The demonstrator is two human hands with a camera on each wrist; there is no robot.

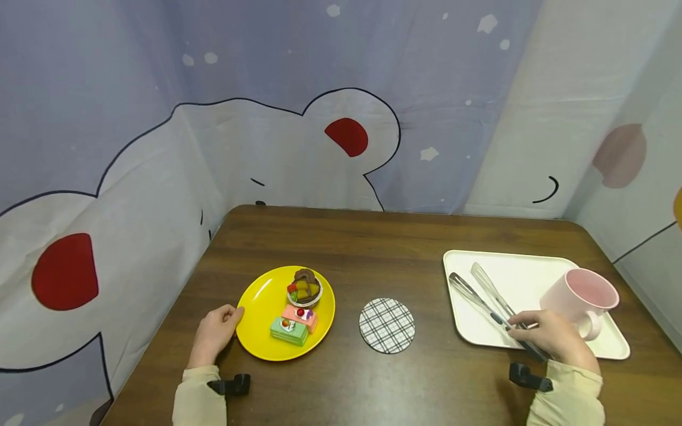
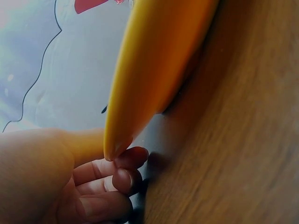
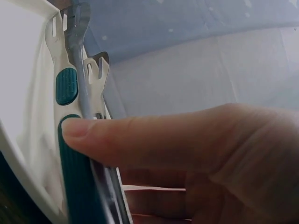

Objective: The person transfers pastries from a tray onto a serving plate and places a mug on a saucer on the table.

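Observation:
My left hand point(image 1: 215, 332) pinches the left rim of a yellow plate point(image 1: 254, 331). In the left wrist view the thumb lies on one side of the plate's edge point(image 2: 140, 70) and curled fingertips are at the other. On the plate are a toy fruit tart point(image 1: 303, 290), a pink cake slice point(image 1: 300, 318) and a green cake slice point(image 1: 289, 331). At the right, my right hand point(image 1: 556, 338) grips metal tongs point(image 1: 476, 300) with slotted heads, which lie over a white tray. Its thumb presses a dark green grip pad point(image 3: 79, 182) in the right wrist view; the other fingertips are hidden.
The white tray point(image 1: 533, 263) also bears a pink mug point(image 1: 565, 299), close beyond my right hand. Between plate and tray lies a round checked coaster point(image 1: 386, 325). A patterned curtain point(image 1: 426, 77) hangs behind the wooden table point(image 1: 373, 248).

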